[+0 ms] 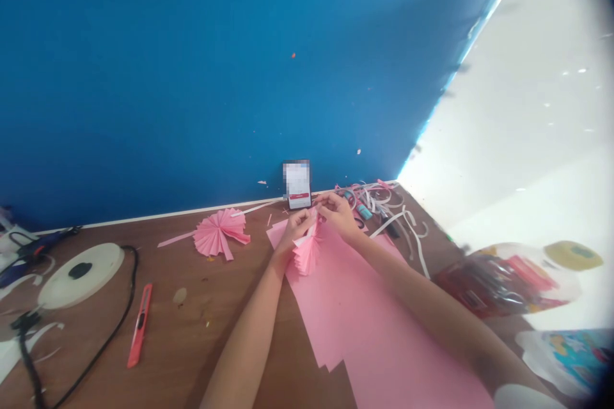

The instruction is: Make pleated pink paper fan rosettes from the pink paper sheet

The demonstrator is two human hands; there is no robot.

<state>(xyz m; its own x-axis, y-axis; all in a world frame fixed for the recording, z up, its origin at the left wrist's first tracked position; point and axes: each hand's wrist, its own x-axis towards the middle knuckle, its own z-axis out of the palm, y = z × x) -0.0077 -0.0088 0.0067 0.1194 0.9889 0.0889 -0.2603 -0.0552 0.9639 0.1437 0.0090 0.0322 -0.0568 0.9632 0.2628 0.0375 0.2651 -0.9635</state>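
Observation:
Between my two hands hangs a pleated pink paper fan [307,257], its folds spreading downward. My left hand [298,230] pinches it near the top from the left side. My right hand [337,212] has its fingers closed at the top of the same piece, close to the left fingertips. Exactly what the fingertips press is too small to make out. Beneath my hands lie large pink paper sheets [355,307], partly covered by my right forearm. To the left, a second pleated pink paper fan [220,233] rests on the brown table [192,345], opened out wide.
A phone [298,185] leans upright against the blue wall. Curled white strips [412,230] lie tangled at the back right. At left are a red box cutter [140,326], a round white disc [81,275] and a black cable [122,316]. A plastic bag [499,278] sits right.

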